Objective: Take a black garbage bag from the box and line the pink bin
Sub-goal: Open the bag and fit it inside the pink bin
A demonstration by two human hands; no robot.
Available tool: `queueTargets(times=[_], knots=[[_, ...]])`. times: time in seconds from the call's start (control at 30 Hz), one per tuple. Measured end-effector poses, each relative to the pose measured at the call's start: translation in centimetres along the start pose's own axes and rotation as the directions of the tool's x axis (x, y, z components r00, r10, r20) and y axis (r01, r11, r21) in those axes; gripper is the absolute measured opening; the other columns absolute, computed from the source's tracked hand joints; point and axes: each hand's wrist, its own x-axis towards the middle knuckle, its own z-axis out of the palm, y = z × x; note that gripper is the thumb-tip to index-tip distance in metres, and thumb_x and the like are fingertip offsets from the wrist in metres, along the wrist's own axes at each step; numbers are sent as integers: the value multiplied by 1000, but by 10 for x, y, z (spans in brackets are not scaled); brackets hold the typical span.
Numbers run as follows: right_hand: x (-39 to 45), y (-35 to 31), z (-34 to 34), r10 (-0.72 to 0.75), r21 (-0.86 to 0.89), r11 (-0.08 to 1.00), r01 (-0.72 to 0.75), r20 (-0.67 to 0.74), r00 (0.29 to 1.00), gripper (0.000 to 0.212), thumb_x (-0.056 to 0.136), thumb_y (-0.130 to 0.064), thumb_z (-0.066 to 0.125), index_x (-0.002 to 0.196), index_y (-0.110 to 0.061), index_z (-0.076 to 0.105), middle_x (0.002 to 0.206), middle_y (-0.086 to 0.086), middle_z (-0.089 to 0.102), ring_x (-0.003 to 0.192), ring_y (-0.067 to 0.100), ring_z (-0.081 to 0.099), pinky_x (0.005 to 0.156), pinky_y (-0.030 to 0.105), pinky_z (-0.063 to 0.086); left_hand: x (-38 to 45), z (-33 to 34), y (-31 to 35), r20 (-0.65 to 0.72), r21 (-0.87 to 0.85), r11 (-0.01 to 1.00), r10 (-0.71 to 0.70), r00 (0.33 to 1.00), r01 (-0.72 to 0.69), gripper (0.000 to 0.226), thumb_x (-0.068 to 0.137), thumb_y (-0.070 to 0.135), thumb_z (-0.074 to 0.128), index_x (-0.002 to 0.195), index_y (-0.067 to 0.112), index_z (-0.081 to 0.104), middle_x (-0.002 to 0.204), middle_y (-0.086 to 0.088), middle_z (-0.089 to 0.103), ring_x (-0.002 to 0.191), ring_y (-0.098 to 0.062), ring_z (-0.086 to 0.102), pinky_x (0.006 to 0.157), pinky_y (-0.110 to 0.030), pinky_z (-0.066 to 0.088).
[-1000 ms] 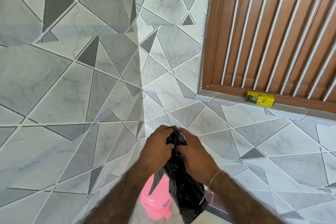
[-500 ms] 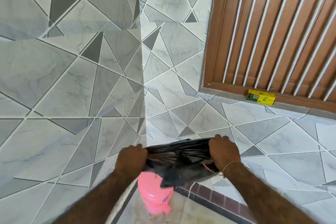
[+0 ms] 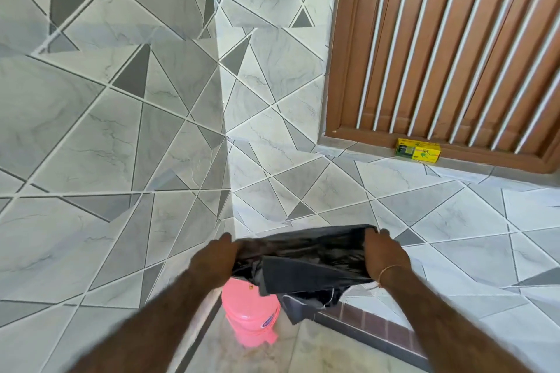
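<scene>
A black garbage bag [image 3: 306, 263] is stretched between my two hands above the pink bin [image 3: 250, 316]. My left hand [image 3: 213, 260] grips the bag's left edge and my right hand [image 3: 383, 254] grips its right edge. The bag's mouth is pulled wide and its lower part hangs crumpled over the bin's right side. The pink bin stands on the floor in the corner, its top partly hidden by the bag. The yellow and green bag box [image 3: 418, 150] lies on the window ledge at the right, far from both hands.
Grey tiled walls meet in a corner just behind the bin. A wooden window frame with white bars [image 3: 439, 48] fills the upper right. A dark brick-coloured skirting strip [image 3: 369, 325] runs along the floor to the right of the bin.
My hands were together bunching the bag a second ago; they have moved apart sideways and pulled the bag's mouth wide. The bag now hangs lower, over the bin.
</scene>
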Motion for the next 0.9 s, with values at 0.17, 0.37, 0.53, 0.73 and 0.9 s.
queueTargets(times=[0.17, 0.37, 0.53, 0.73, 0.9], knots=[[11, -3, -31, -14, 60, 998, 25, -183, 983, 35, 94, -13, 34, 127, -12, 45, 117, 20, 52, 105, 44, 60, 87, 47, 49, 7, -69, 5, -215, 105, 991, -61, 975, 85, 42, 88, 14, 49, 129, 23, 45, 112, -10, 51, 103, -33, 58, 81, -49, 54], [7, -5, -21, 1, 269, 952, 146, -482, 876, 30, 93, -12, 42, 117, -3, 58, 109, 21, 61, 87, 40, 62, 71, 46, 53, -17, -63, 19, -811, -184, 977, -86, 579, -112, 16, 82, 12, 63, 98, 10, 64, 85, -14, 61, 71, -34, 61, 57, -44, 52], [6, 33, 94, 36, 350, 925, -151, 313, 949, 42, 95, -30, 34, 118, -11, 62, 104, 8, 67, 92, 24, 69, 90, 37, 56, -73, 88, -20, 154, 61, 996, -79, 985, 71, 36, 98, 30, 36, 132, 36, 45, 105, -1, 50, 101, -26, 56, 89, -40, 51], [-14, 32, 105, -28, 176, 984, -15, 235, 971, 35, 93, -38, 48, 114, -15, 64, 118, 11, 67, 111, 30, 63, 91, 34, 48, -53, 71, -4, 31, -278, 904, -328, 944, 324, 31, 86, 18, 44, 114, 20, 59, 111, -8, 60, 106, -31, 63, 92, -41, 51], [7, 16, 96, 43, 282, 957, -69, 97, 994, 28, 92, -28, 53, 101, -6, 68, 107, 18, 69, 102, 36, 65, 83, 36, 50, -39, 61, 26, -26, -669, 559, -676, 736, 490, 44, 73, 21, 66, 115, 11, 60, 110, -16, 67, 101, -39, 64, 88, -43, 53]])
